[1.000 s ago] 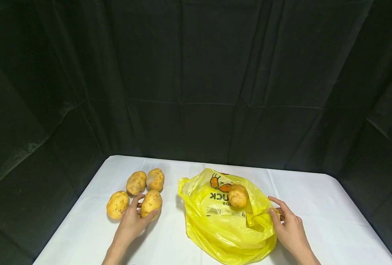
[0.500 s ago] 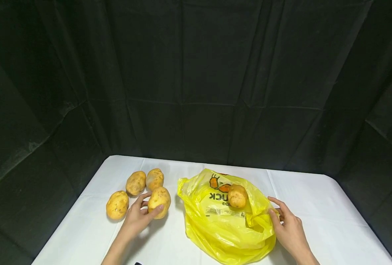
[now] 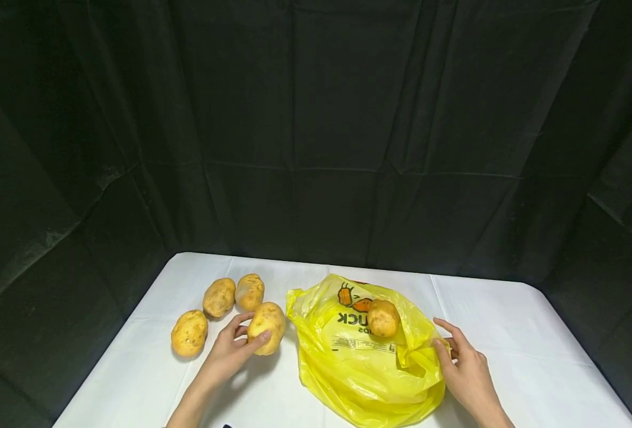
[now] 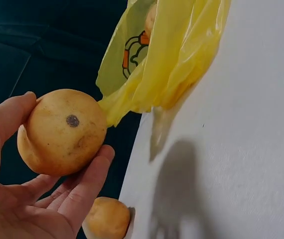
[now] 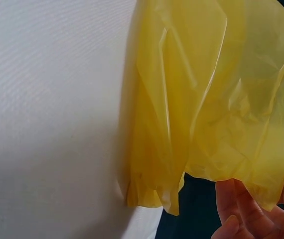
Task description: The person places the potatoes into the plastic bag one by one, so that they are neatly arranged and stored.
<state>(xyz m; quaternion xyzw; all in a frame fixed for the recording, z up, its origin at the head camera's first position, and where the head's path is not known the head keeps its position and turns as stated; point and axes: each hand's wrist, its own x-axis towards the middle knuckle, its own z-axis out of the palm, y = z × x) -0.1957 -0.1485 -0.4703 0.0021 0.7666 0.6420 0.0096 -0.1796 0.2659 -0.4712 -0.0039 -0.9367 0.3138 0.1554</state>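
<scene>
My left hand (image 3: 230, 352) grips a yellow-brown potato (image 3: 266, 329) between thumb and fingers, raised above the table just left of the bag. In the left wrist view that potato (image 4: 65, 132) shows a dark spot, with the fingers (image 4: 89, 191) curled beneath it. A yellow plastic bag (image 3: 359, 380) lies spread with its mouth gaping, and a second potato (image 3: 384, 318) rests inside against the printed wall. On the bag's right side my right hand (image 3: 468, 371) pinches the edge. The right wrist view shows the bag's film (image 5: 207, 109) hanging at the fingers (image 5: 254, 214).
Three loose potatoes lie at the table's left: one at the front (image 3: 189, 333), one behind it (image 3: 220, 296), and one farther back (image 3: 250, 291). White cloth covers the table (image 3: 530, 333). Black curtains (image 3: 316, 131) enclose its back and sides.
My left hand has lifted the potato off the table and carried it rightward, closer to the bag. The right hand and the bag have stayed in place.
</scene>
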